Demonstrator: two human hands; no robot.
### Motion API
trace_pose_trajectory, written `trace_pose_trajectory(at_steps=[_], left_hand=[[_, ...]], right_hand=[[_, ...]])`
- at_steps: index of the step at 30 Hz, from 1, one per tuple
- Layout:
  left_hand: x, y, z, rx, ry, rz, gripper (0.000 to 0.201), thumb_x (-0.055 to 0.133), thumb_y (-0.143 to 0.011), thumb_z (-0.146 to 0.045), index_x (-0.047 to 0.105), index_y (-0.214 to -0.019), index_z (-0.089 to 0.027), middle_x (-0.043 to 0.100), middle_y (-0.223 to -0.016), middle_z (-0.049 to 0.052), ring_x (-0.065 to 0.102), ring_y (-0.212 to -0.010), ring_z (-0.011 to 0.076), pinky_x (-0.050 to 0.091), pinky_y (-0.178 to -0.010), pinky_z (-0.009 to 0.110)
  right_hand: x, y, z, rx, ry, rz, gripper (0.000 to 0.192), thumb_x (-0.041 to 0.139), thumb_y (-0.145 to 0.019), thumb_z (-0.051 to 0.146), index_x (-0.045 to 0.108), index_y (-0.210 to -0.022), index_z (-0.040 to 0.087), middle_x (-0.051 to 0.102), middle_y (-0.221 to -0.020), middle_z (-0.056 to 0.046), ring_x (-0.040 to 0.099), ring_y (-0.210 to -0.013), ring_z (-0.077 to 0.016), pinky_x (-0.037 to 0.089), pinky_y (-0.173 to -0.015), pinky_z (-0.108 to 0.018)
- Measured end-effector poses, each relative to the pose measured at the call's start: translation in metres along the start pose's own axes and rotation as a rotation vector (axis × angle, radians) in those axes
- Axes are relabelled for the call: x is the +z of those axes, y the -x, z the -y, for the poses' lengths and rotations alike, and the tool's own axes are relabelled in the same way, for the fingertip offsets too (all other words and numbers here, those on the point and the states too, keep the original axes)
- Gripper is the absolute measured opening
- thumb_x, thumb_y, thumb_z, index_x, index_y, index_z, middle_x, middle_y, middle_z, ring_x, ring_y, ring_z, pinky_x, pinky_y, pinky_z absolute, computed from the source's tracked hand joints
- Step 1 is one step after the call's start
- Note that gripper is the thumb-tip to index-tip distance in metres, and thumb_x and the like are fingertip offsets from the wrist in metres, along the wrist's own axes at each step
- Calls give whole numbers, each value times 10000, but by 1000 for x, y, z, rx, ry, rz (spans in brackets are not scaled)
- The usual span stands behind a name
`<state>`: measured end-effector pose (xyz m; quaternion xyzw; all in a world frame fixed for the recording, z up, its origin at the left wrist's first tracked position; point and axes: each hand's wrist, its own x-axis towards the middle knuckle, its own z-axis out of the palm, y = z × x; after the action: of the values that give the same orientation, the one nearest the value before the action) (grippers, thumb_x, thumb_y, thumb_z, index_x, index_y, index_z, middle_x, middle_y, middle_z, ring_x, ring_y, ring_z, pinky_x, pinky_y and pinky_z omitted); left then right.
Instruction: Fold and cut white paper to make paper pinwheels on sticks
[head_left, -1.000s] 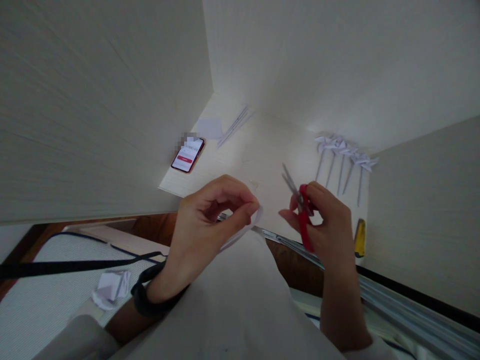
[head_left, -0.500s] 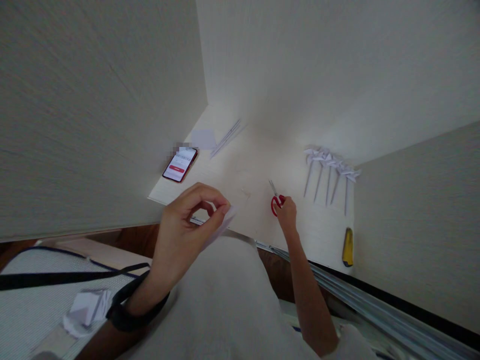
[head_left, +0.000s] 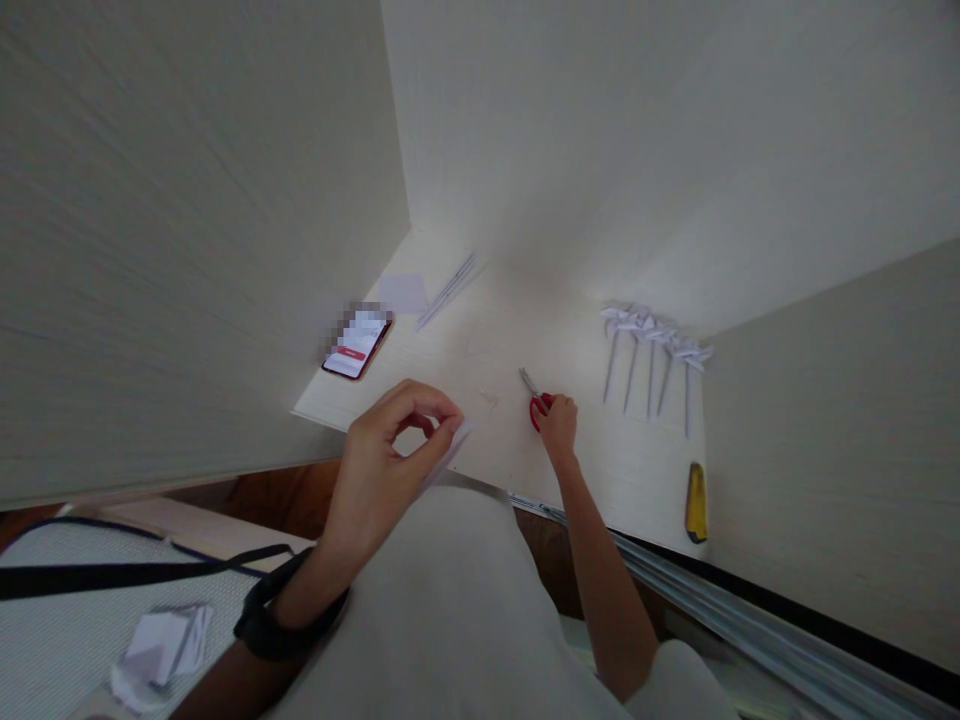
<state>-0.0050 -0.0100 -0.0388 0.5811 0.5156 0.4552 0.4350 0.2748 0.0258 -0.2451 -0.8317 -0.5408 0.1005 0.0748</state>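
- Left hand (head_left: 382, 455) raised above the near edge of the pale wood-grain surface (head_left: 495, 330), thumb and fingertips pinched shut on a small piece of white paper (head_left: 448, 452) that pokes out toward the right.
- Dark band (head_left: 281, 620) round the left wrist.
- Right hand (head_left: 556, 420) stretched out and resting low on the surface, fingers curled against the red loops of a pair of red-handled scissors with short grey blades (head_left: 534, 398) — whether that grip is closed round the handles or only touching them cannot be told.
- Scissors flat on the surface, blades pointing away and to the left, near the middle of the surface.
- Row of white folded-paper pinwheels on thin sticks (head_left: 651, 350) well to the right of the scissors, heads toward the wall.
- Yellow utility knife (head_left: 696, 502) near the right front edge.
- Red-cased smartphone with a lit screen (head_left: 357, 343) at the left, and beyond it a white paper square (head_left: 403, 293) beside a bundle of thin white sticks (head_left: 448, 290).
- Crumpled white paper scraps (head_left: 159, 645) lower left, on a pale mesh seat — well apart from both hands.
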Motion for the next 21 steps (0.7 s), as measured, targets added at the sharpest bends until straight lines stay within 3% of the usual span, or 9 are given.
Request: trace_pose_trajectory(at_steps=[13,18,21], left_hand=[[1,3,-20,-3,151,1,143,637,-781,-81,635,-729,-215,627,-735,-7,612,-695,123,529,-658,228],[1,7,-16,56,118,-31,152,628,-796,-69,636,-768,-218,613,-768,-19,595,-720,105,511,-670,207],[0,9,-14,76,92,-41,167,623,-803,-51,635,-787,-216,610,-786,-26,586,-734,93,498,-685,199]], right_hand=[[-19,3,25,51,-115,70,354,592,-915,333,564,-1223,160,590,-1246,-101,613,-1065,-234,531,-887,-451],[-52,14,51,-57,-354,122,263,613,-888,289,627,-1090,121,644,-1147,-133,615,-1046,-251,494,-930,-471],[-89,36,79,-190,-556,223,185,553,-899,285,662,-981,159,712,-1004,-90,664,-874,-200,534,-844,-376]])
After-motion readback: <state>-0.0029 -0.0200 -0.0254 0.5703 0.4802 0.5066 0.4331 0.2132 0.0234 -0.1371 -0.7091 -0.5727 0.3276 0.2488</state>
